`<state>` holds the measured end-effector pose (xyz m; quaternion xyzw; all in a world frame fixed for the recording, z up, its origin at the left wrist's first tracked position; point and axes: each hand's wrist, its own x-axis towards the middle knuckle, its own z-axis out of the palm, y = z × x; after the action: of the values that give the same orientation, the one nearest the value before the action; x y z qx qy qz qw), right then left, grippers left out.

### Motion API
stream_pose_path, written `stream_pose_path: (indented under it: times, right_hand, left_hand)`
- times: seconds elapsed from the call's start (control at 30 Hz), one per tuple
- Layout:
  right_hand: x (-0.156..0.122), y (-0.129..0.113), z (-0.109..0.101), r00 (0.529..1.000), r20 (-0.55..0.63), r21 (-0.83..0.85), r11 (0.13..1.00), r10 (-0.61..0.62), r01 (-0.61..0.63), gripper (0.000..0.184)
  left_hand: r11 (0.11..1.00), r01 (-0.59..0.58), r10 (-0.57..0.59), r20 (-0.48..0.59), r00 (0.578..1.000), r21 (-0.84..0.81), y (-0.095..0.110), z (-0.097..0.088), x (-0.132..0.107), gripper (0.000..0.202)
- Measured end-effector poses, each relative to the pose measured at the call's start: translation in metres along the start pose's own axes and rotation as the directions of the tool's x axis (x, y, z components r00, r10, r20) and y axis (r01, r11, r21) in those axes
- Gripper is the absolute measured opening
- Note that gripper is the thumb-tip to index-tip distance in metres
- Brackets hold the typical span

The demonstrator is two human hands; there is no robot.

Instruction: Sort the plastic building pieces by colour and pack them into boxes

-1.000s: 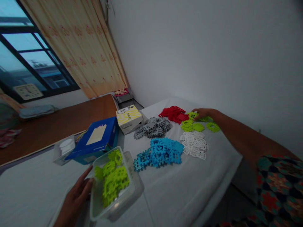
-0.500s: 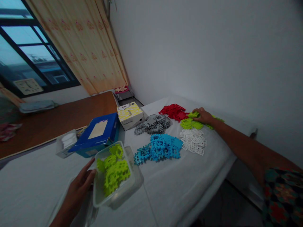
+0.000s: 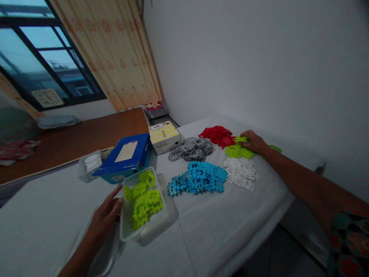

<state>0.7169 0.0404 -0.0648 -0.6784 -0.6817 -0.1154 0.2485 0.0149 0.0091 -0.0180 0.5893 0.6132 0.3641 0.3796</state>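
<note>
A clear plastic container (image 3: 157,223) holding lime-green interlocking pieces (image 3: 145,204) stands on the cloth-covered table. My left hand (image 3: 106,215) grips its left side, fingers closed at the wall. Far to the right, my right hand (image 3: 253,142) is over a pile of the same green pieces (image 3: 239,151), its fingers closed on some at the top. Red pieces (image 3: 216,135) lie just left of that pile, and white pieces (image 3: 241,173) lie in front of it. Blue pieces (image 3: 198,177) and grey pieces (image 3: 191,149) form piles between the container and my right hand.
A blue box (image 3: 127,154) and a yellow-and-white box (image 3: 164,134) stand behind the container. A small white bin (image 3: 89,167) is at their left. A clear lid (image 3: 106,254) lies under my left forearm. The wall (image 3: 259,69) borders the table's far side.
The view has shifted slightly, so everything appears a little farther right. My left hand stays on the container, and my right hand is still at the green pile.
</note>
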Motion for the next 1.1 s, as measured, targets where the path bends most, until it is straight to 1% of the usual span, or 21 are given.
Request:
stream_pose_path:
  times: [0.13,0.27,0.33,0.4,0.47,0.53,0.57,0.6,0.67,0.77,0.8,0.83,0.87,0.9,0.97,1.0,1.03,1.07,1.1]
  right_hand:
    - [0.003,-0.003,-0.004,0.994,-0.095,0.006,0.999,0.051,-0.051,0.040]
    - [0.015,-0.010,-0.019,0.981,-0.166,0.008,0.995,0.102,-0.102,0.038]
    - [0.026,-0.023,-0.031,0.968,-0.221,0.027,0.993,0.117,-0.113,0.038]
    - [0.039,-0.048,-0.042,0.954,-0.283,0.076,0.994,0.096,-0.077,0.035]
    - [0.052,-0.086,-0.052,0.948,-0.317,0.165,0.986,0.041,0.012,0.033]
    - [0.061,-0.136,-0.058,0.954,-0.298,0.303,0.945,-0.031,0.125,0.033]
    - [0.064,-0.166,-0.059,0.961,-0.269,0.391,0.904,-0.068,0.174,0.034]
    - [0.066,-0.197,-0.060,0.968,-0.229,0.486,0.849,-0.104,0.206,0.036]
    - [0.065,-0.262,-0.059,0.975,-0.140,0.679,0.700,-0.170,0.220,0.041]
    - [0.053,-0.359,-0.050,0.961,-0.018,0.889,0.435,-0.277,0.142,0.046]
    - [0.048,-0.389,-0.045,0.949,0.007,0.926,0.360,-0.316,0.114,0.046]
    - [0.043,-0.415,-0.039,0.934,0.023,0.948,0.303,-0.357,0.092,0.046]
    - [0.039,-0.438,-0.031,0.914,0.036,0.960,0.268,-0.404,0.081,0.045]
    - [0.035,-0.457,-0.022,0.890,0.044,0.965,0.250,-0.454,0.080,0.044]
    - [0.029,-0.481,-0.005,0.827,0.051,0.960,0.255,-0.560,0.113,0.041]
    - [0.028,-0.486,0.002,0.786,0.052,0.952,0.269,-0.616,0.148,0.039]
    - [0.027,-0.488,0.008,0.734,0.055,0.938,0.287,-0.677,0.194,0.039]
    - [0.028,-0.486,0.012,0.672,0.063,0.919,0.305,-0.738,0.248,0.039]
    - [0.030,-0.481,0.013,0.594,0.082,0.898,0.318,-0.800,0.304,0.042]
  left_hand:
    - [0.999,-0.039,0.039,-0.001,0.999,-0.015,0.008,0.004,-0.007,0.087]
    - [0.998,-0.053,0.053,0.001,0.999,-0.020,0.013,0.007,-0.010,0.083]
    - [0.998,-0.059,0.059,0.003,0.998,-0.023,0.014,0.008,-0.011,0.081]
    - [0.997,-0.070,0.070,0.002,0.998,-0.020,0.015,0.009,-0.011,0.079]
    - [0.997,-0.083,0.083,0.001,0.997,-0.007,0.015,0.010,-0.011,0.077]
    - [0.995,-0.097,0.097,0.005,0.995,-0.008,0.014,0.011,-0.011,0.075]
    - [0.995,-0.103,0.103,0.008,0.995,-0.018,0.014,0.011,-0.010,0.074]
    - [0.994,-0.108,0.108,0.014,0.994,-0.030,0.013,0.011,-0.010,0.074]
    - [0.991,-0.121,0.122,0.018,0.992,-0.052,0.012,0.013,-0.010,0.073]
    - [0.986,-0.143,0.146,0.030,0.989,-0.084,0.010,0.015,-0.010,0.069]
    - [0.984,-0.143,0.147,0.037,0.988,-0.103,0.009,0.016,-0.010,0.069]
    - [0.981,-0.142,0.148,0.035,0.988,-0.128,0.008,0.017,-0.009,0.068]
    - [0.978,-0.140,0.147,0.034,0.989,-0.156,0.007,0.018,-0.009,0.068]
    - [0.973,-0.140,0.148,0.030,0.988,-0.184,0.006,0.019,-0.008,0.068]
    - [0.963,-0.149,0.159,0.028,0.987,-0.223,0.003,0.020,-0.007,0.069]
    - [0.960,-0.155,0.167,0.033,0.985,-0.233,0.001,0.021,-0.006,0.069]
    - [0.958,-0.162,0.176,0.037,0.984,-0.236,0.000,0.021,-0.005,0.070]
    - [0.957,-0.171,0.186,0.041,0.982,-0.234,-0.002,0.022,-0.005,0.070]
    - [0.957,-0.179,0.194,0.046,0.980,-0.229,-0.003,0.022,-0.004,0.070]
